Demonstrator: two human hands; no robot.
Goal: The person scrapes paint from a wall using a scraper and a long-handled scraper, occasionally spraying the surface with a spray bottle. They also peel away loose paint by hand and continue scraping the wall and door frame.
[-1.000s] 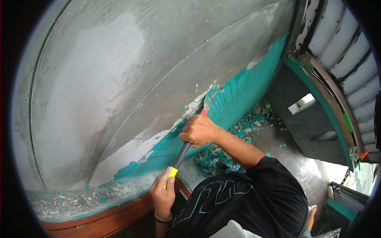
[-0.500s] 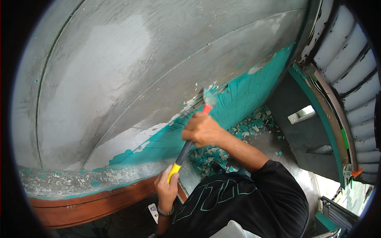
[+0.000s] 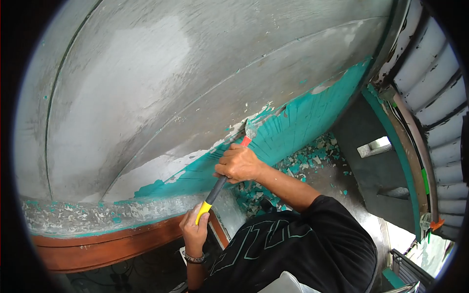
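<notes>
A long-handled scraper (image 3: 215,190) slants up from lower left, its shaft grey with a yellow end and a red neck. Around the upper shaft, just below the red neck, my right hand (image 3: 238,163) is wrapped. My left hand (image 3: 194,228), with a bracelet at the wrist, closes on the yellow end. The flat metal blade (image 3: 250,129) touches the wall where bare grey plaster (image 3: 195,83) meets teal paint (image 3: 312,112). Ragged pale edges and loose teal flakes show along that border.
Teal and pale paint chips (image 3: 312,156) litter the floor below the wall. A reddish-brown wooden frame (image 3: 117,246) runs along the lower left. On the right are a dark panel with openings (image 3: 376,171) and corrugated sheeting (image 3: 435,73).
Both hands and the scraper have moved left and down in view. The blade sits slightly lower along the paint border, and the camera view has shifted a little.
</notes>
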